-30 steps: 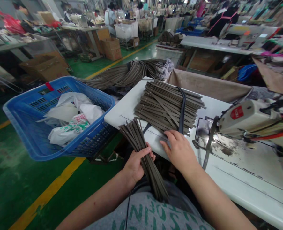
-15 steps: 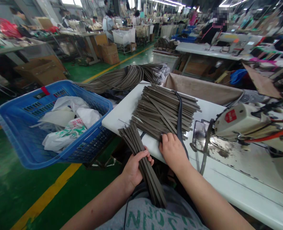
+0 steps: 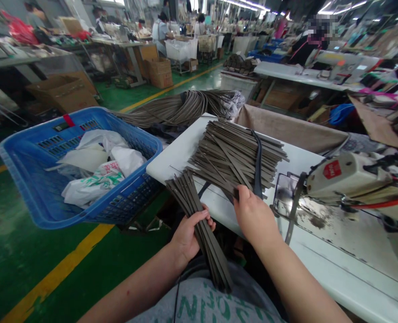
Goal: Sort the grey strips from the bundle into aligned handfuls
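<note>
A bundle of narrow grey-brown fabric strips [image 3: 215, 258] is gripped in my left hand [image 3: 191, 231], just off the table's near edge. The bundle slants from its fanned upper ends down towards my lap. My right hand [image 3: 255, 216] is closed at the near edge of a pile of similar strips [image 3: 232, 150], with its thumb and fingers pinched on the ends of one or more of them. How many it pinches I cannot tell. A dark curved band [image 3: 258, 163] lies across the pile, just beyond my right hand.
A sewing machine [image 3: 350, 179] stands on the white table [image 3: 333, 260] at right, with one strip [image 3: 295, 208] by its needle area. At left is a blue basket [image 3: 40, 197] holding plastic bags [image 3: 94, 186]. Long strips [image 3: 172, 107] are heaped behind it. Co-workers sit farther back.
My right hand has shifted slightly and turned, its fingers now pinching strip ends at the pile's near edge. My left hand keeps its hold on the bundle. The view has moved a little.
</note>
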### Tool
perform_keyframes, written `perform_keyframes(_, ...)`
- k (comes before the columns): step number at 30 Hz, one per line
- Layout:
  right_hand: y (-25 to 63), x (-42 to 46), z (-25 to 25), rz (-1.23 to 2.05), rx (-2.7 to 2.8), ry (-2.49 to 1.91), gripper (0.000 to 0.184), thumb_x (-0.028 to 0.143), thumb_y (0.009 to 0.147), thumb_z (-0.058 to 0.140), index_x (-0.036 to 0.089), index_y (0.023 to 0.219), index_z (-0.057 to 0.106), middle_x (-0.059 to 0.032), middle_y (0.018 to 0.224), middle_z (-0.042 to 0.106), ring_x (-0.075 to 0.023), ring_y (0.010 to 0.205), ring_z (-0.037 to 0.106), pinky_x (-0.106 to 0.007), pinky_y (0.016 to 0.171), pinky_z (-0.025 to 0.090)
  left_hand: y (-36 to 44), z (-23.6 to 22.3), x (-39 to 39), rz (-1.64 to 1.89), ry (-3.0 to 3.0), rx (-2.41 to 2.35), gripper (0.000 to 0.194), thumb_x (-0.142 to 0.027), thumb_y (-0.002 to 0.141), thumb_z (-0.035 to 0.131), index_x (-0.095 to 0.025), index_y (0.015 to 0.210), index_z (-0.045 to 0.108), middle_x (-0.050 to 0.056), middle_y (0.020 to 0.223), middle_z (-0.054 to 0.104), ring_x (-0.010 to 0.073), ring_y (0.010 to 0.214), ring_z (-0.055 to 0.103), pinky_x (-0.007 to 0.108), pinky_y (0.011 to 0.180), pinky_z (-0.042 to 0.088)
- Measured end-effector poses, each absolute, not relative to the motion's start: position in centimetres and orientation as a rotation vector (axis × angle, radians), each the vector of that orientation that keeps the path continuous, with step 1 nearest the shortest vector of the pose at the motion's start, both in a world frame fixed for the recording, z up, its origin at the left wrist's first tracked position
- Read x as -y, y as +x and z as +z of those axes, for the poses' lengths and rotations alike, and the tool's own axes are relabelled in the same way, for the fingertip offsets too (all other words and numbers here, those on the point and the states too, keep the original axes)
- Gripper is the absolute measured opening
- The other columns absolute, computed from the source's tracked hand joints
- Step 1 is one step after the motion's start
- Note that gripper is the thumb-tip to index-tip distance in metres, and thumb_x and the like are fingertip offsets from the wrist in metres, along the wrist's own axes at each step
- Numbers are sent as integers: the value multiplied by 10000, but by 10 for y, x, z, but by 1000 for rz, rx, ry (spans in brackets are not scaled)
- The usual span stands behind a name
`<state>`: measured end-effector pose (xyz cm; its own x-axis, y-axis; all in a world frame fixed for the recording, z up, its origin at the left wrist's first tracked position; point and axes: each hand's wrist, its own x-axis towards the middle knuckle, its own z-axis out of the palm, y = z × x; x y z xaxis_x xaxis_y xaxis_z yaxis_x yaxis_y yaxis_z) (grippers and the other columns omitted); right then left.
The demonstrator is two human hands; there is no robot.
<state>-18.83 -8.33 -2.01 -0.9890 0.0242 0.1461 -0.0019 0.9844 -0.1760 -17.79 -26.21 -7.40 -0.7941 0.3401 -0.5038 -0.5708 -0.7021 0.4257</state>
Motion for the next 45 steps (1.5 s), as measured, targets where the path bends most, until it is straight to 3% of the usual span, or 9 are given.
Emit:
perform_keyframes(2,-183,82,-18,787,2996,-89,179,252,944,472,186,1070,580,-68,798,690,-213,706,647,-308,633,445,-179,-73,262,2459,-541,-786,331,-177,639,846,-143,911,660,-21,693,601,106,619,580,290,706,534)
perform_keyframes(7,-165,89,-24,2265,2493,-475,296,488,852,603,199,792,587,8,626,601,-112,496,511,-226,452,376,-181,-71,261,2491,-576,-792,315,-154,632,857,-143,882,665,-19,689,610,101,621,584,272,692,541)
perform_keyframes(11,-153,95,-28,2718,1989,-807,319,410,733,758,156,907,671,-15,699,648,-94,510,514,-190,403,358,-181,-75,259,2472,-593,-857,324,-145,621,874,-136,880,680,-2,712,635,112,643,607,276,694,564)
perform_keyframes(19,-137,101,-32,2792,1972,-802,348,400,670,860,168,895,730,-33,808,711,-116,673,644,-208,599,532,-178,-72,258,2400,-493,-981,338,-201,658,861,-110,939,697,72,817,709,172,696,675,296,678,578)
perform_keyframes(24,-129,103,-41,2725,2207,-719,425,521,692,828,157,871,699,-17,701,691,-127,614,633,-245,605,517,-175,-68,258,2287,-417,-1011,318,-328,671,836,-97,813,671,79,657,669,213,523,621,346,471,526)
perform_keyframes(28,-126,100,-48,2620,2334,-658,456,607,743,754,170,839,670,-3,672,664,-135,595,598,-250,569,470,-175,-68,256,2295,-544,-1085,366,-288,595,885,-95,826,678,93,699,704,225,563,655,369,554,561)
perform_keyframes(31,-126,99,-48,2518,2390,-606,445,615,762,729,181,844,672,13,673,635,-134,598,556,-249,556,432,-176,-70,255,2346,-595,-1096,382,-236,554,913,-94,829,689,87,743,719,214,642,681,357,668,578)
perform_keyframes(37,-128,99,-45,2381,2490,-548,461,624,788,695,168,847,699,26,612,577,-123,574,507,-238,545,388,-177,-75,255,2344,-533,-1022,336,-235,599,899,-112,833,692,42,696,682,178,632,661,328,679,570)
perform_keyframes(45,-130,102,-36,2379,2536,-362,511,645,842,611,180,998,755,-52,833,733,-216,773,645,-320,744,530,-176,-71,253,2384,-542,-1049,378,-200,573,913,-110,877,707,19,699,666,119,603,610,251,634,534)
